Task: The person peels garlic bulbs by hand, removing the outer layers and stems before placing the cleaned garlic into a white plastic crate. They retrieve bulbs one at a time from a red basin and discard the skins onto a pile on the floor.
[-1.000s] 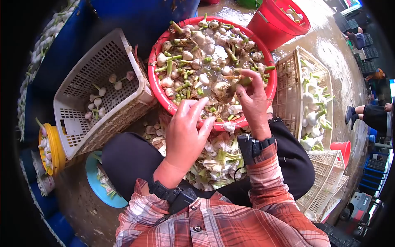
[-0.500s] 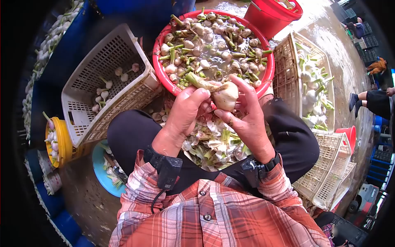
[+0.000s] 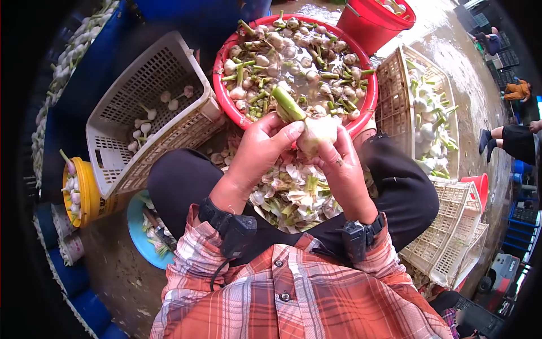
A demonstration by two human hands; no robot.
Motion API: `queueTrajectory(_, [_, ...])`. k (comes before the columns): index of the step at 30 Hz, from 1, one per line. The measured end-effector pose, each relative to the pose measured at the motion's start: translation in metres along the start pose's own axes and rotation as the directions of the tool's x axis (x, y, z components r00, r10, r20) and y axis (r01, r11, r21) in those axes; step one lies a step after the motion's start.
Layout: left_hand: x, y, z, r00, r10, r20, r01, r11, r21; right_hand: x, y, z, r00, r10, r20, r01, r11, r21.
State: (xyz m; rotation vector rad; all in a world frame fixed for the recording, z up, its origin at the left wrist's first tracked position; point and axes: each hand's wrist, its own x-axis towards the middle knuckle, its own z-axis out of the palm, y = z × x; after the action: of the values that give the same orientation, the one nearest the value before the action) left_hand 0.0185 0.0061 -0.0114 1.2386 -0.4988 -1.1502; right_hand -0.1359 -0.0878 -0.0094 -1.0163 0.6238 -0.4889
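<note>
Between my two hands is a garlic bulb (image 3: pixel 318 135) with a thick green stem stub pointing up and to the left. My left hand (image 3: pixel 262 150) grips it at the base of the stem, thumb on top. The fingers of my right hand (image 3: pixel 341 166) pinch the lower right side of the bulb, at its outer skin. Just beyond the hands stands a red basin (image 3: pixel 219 85) of water with many unpeeled garlic bulbs. Below the hands, between my legs, lies a heap of peeled garlic skins (image 3: pixel 296 198).
On the left are a white crate (image 3: pixel 107 169) with several bulbs, a yellow bucket (image 3: pixel 90 195) and a blue basin (image 3: pixel 135 226) holding a knife. A crate of cleaned garlic (image 3: pixel 393 96) and stacked crates (image 3: pixel 437 237) stand right. A red bucket (image 3: pixel 370 28) is behind. People stand far right.
The bulb has turned so its stem points more upward, and a paler surface faces me. My right hand has shifted lower, with its fingers drawn closer around the bulb.
</note>
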Motion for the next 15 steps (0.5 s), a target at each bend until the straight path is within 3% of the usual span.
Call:
queueTrajectory(3, [0.002,-0.004,-0.003,1.0,-0.017,0.014,0.018,0.999,-0.049,0.0,0.005,0.001,0.998,-0.063,0.025,0.063,0.998,0.004])
queueTrajectory(5, [0.003,-0.007,-0.004,1.0,-0.016,0.018,0.017,0.998,-0.052,0.0,0.007,0.005,0.979,-0.201,0.034,0.204,0.975,-0.09])
queueTrajectory(7, [0.005,-0.007,0.0,0.999,-0.014,-0.034,0.009,0.99,-0.14,0.001,0.007,0.008,0.977,-0.21,0.031,0.212,0.975,-0.068])
queueTrajectory(11, [0.004,-0.004,0.006,0.996,0.01,-0.085,-0.022,0.99,-0.142,0.001,0.002,0.014,0.963,-0.266,0.031,0.268,0.956,-0.122])
queueTrajectory(12, [0.005,-0.005,0.007,0.992,0.073,-0.101,-0.081,0.994,-0.077,0.004,0.004,0.007,0.964,-0.265,0.03,0.266,0.956,-0.122])
queueTrajectory(13, [0.006,-0.006,0.007,0.984,0.136,-0.114,-0.138,0.99,-0.01,0.009,0.006,-0.006,0.99,-0.063,0.126,0.042,0.986,0.161])
queueTrajectory(14, [0.005,-0.005,0.004,0.985,0.132,-0.113,-0.134,0.991,-0.011,0.011,0.009,-0.015,0.957,0.105,0.27,-0.211,0.891,0.402])
queueTrajectory(15, [0.005,-0.003,-0.001,0.988,0.131,-0.077,-0.125,0.99,0.068,0.012,0.006,-0.009,0.942,0.236,0.238,-0.309,0.888,0.341])
